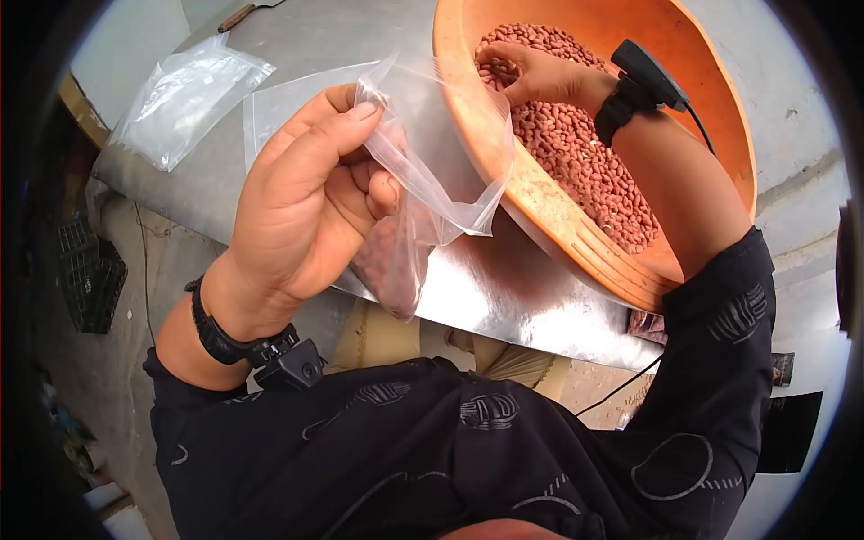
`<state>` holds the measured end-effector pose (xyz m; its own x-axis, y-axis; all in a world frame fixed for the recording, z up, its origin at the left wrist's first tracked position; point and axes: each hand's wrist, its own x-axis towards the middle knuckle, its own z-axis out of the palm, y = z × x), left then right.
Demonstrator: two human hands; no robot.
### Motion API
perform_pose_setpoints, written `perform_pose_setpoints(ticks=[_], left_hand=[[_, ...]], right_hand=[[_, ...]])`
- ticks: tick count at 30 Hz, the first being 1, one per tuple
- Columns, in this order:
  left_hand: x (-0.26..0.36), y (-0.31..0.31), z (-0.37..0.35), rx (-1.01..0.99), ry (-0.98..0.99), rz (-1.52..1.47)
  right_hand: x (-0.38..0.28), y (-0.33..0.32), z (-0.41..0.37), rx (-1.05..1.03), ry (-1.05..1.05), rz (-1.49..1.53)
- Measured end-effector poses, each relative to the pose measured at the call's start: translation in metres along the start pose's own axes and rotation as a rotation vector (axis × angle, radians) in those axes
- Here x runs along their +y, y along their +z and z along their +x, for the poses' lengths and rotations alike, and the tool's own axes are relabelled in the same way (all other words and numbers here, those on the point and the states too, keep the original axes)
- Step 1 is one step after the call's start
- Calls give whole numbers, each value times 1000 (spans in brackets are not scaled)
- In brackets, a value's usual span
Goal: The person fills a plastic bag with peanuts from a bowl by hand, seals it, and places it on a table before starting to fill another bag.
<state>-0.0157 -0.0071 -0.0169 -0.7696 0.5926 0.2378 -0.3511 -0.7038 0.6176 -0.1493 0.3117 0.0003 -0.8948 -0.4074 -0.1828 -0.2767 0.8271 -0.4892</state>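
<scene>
My left hand pinches the rim of a clear plastic bag between thumb and fingers. The bag hangs with its mouth spread toward the basin, and reddish-brown peanuts lie in its lower part. Inside an orange basin, a heap of red-skinned peanuts covers the bottom. My right hand reaches into the far left of that heap, fingers curled around peanuts with the thumb set apart. Some of its fingertips are hidden.
A stack of clear plastic bags lies on the metal table at the left. Farther back is a wooden-handled tool. A black crate stands on the floor at left. Both wrists carry strapped devices; a cable runs from the right one.
</scene>
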Motion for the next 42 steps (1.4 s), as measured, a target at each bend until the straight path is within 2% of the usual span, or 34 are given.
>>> perform_pose_setpoints(ticks=[1,2,5,6,10,13,14,17,18,21,25,26,29,32,35,36,39,42], left_hand=[[0,-1,1,-3,0,-6],[0,-2,1,-5,-2,-13],[0,-4,2,-24,-5,-27],[0,-5,2,-29,-5,-22],[-1,-4,0,-21,-6,1],[0,-2,-3,-12,-3,16],[-1,-2,-4,-12,1,21],[-1,0,-6,-8,3,35],[0,1,-7,-1,2,44],[1,4,-9,4,3,67],[0,2,-6,-8,8,98],[0,1,-5,-6,9,108],[-3,4,-3,16,0,93],[-5,7,-1,22,-9,79],[-3,8,-2,36,6,71],[-3,7,-3,48,15,75],[-3,6,-6,59,33,84],[-3,7,-7,29,34,80]], right_hand=[[5,3,4,-25,1,-17],[11,6,5,-30,-142,-8],[-34,13,-36,-106,117,118],[-33,21,-36,-169,-17,125],[-50,27,-69,-118,150,-135],[-39,33,-78,-139,214,-43],[-36,32,-84,-74,126,-85],[-52,22,-97,-79,216,28],[-48,21,-97,-52,105,58],[-52,4,-102,69,102,334],[-106,-16,-103,169,-39,348],[-109,-26,-98,146,-59,302],[-160,-17,-92,76,-163,441],[-196,4,-85,49,-147,216],[-196,21,-73,65,-276,-38],[-211,19,-82,37,-215,-108],[-199,25,-69,-79,-184,-163],[-204,31,-76,-51,-195,-183]])
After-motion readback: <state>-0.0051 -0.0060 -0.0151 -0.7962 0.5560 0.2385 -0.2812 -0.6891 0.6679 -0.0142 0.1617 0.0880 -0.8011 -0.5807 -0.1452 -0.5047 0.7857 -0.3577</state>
